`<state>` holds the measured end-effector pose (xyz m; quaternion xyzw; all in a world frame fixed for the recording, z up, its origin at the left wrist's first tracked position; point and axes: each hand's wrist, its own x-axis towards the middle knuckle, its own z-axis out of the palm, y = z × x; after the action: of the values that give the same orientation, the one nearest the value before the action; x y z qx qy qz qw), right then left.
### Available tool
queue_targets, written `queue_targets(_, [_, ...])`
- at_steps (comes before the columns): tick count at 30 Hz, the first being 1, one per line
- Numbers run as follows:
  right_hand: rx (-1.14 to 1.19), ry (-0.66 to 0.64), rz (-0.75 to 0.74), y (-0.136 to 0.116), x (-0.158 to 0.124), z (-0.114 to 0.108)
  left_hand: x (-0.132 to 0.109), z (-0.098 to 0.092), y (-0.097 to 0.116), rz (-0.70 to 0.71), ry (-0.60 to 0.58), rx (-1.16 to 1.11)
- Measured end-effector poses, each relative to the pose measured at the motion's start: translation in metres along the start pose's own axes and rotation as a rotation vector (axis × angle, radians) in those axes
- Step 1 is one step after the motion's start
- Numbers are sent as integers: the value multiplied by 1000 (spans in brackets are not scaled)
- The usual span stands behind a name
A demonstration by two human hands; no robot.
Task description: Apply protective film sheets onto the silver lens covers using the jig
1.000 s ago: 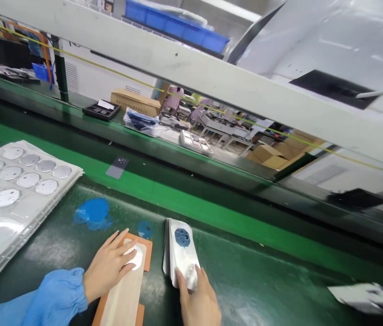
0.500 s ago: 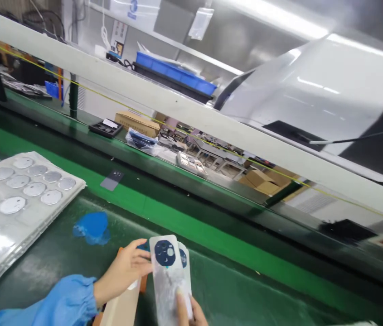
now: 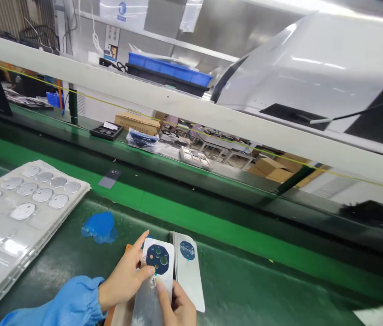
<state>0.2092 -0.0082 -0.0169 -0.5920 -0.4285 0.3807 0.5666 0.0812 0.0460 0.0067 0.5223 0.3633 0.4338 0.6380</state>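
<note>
A white phone back cover (image 3: 146,296) with a dark camera patch is tilted up between my two hands. My left hand (image 3: 123,278) is closed on its left edge, the thumb lying just below the camera patch. Lower down, my right hand (image 3: 179,310) grips the right edge with its thumb on the face. Just right of the held cover lies a stack of similar covers (image 3: 191,283), its top one showing a dark camera patch. Under my left wrist is a beige and orange block or box (image 3: 123,313), mostly hidden.
At left is a clear plastic tray (image 3: 46,237) with several round silvery discs. Blue film scraps (image 3: 100,226) lie beside it. A small grey plate (image 3: 109,178) rests farther back, before the green ledge. A white shelf beam (image 3: 167,97) crosses above.
The held cover has moved left, apart from the stack, which now shows at its right. My left thumb has come onto its face. The camera view has shifted slightly.
</note>
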Motion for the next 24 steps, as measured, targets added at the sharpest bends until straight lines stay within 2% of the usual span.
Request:
queue_targets(3, [14, -64, 50, -7, 5, -2, -6, -5, 0, 125, 53, 304])
queue_targets(6, [9, -78, 58, -10, 6, -4, -11, -10, 3, 456, 136, 795])
queue_targets(9, [-25, -91, 2, -12, 3, -4, -12, -13, 7, 688, 32, 1083])
queue_targets(12, [-87, -94, -75, -14, 0, -3, -10, -12, 10, 730, -44, 1171])
queue_targets(16, [-91, -122, -54, -13, -1, -2, -8, -10, 8, 762, -77, 1301])
queue_targets(19, [-99, -118, -37, -9, -1, -2, -8, -10, 3, 809, -57, 1328])
queue_targets(22, [-92, -108, -25, -3, -1, -2, -7, -12, -1, 877, 10, 1219])
queue_targets(24, [-81, -107, -13, 1, -1, -2, -7, -13, -2, 874, 59, 1138])
